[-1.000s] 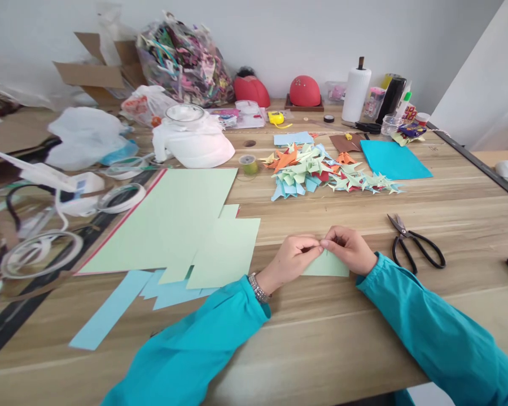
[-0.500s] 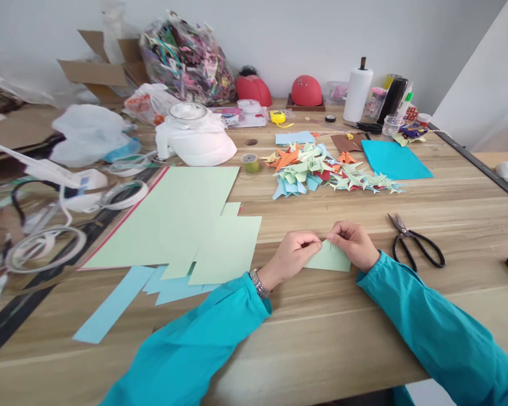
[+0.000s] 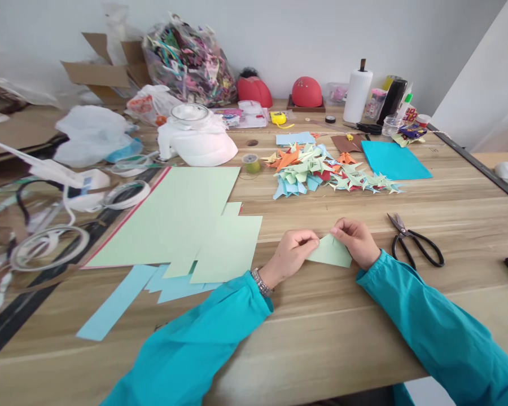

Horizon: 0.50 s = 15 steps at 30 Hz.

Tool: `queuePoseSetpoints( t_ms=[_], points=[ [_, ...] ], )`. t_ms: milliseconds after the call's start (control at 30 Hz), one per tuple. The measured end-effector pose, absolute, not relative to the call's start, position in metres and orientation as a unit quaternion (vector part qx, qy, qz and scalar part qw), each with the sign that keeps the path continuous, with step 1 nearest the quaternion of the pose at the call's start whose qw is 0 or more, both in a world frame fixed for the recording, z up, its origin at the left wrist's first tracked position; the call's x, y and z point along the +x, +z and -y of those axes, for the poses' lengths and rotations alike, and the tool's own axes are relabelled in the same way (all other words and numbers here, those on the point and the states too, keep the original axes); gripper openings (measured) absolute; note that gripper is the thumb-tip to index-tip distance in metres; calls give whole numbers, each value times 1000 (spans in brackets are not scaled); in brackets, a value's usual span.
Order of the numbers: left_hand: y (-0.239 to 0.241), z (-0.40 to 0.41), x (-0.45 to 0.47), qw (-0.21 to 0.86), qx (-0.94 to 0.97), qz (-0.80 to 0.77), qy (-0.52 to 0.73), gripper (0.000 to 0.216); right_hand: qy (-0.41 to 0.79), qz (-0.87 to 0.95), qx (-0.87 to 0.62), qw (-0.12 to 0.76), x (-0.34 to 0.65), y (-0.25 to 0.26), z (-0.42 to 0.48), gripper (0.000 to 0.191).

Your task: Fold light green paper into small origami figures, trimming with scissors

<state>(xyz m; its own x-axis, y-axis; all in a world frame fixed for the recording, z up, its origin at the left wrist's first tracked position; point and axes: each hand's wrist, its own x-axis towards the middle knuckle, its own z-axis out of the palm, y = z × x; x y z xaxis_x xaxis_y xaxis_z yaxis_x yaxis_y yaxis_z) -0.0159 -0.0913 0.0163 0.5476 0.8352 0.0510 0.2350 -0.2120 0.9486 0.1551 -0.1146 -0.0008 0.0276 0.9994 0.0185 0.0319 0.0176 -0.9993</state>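
Note:
Between my hands is a small pale green sheet of paper (image 3: 330,254), folded at its upper edge, with a short crease or slit showing near the top. My left hand (image 3: 294,254) pinches its left side between thumb and fingers. At the upper right, my right hand (image 3: 356,242) grips the same paper, thumb on top. Black-handled scissors (image 3: 415,239) lie to the right of my right hand, blades slightly apart. Beyond the hands sits a heap of folded paper cranes (image 3: 307,166) in green, orange, blue and red.
On the left lie large green sheets (image 3: 173,214) and blue paper strips (image 3: 114,304). Tape rolls (image 3: 127,194) and cables crowd the far left. A turquoise square (image 3: 395,159) lies beyond the scissors. Bags, a cardboard box (image 3: 95,73) and bottles line the wall.
My fingers have shifted slightly on the green paper; its upper edge between them is more exposed, and my left fingertips sit a little further left. The view has moved marginally.

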Motion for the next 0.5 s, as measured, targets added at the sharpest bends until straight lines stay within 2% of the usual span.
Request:
queuePoseSetpoints(
  t_ms=[200,400,500],
  points=[
    [16,91,-17,516,700,-384,310,20,490,457,-518,532,159,-2,113,37],
    [5,85,-23,584,633,-350,368,19,498,404,-512,572,162,-4,111,34],
    [5,86,-23,557,648,-355,379,19,498,417,-520,555,160,-2,113,35]
  ],
)
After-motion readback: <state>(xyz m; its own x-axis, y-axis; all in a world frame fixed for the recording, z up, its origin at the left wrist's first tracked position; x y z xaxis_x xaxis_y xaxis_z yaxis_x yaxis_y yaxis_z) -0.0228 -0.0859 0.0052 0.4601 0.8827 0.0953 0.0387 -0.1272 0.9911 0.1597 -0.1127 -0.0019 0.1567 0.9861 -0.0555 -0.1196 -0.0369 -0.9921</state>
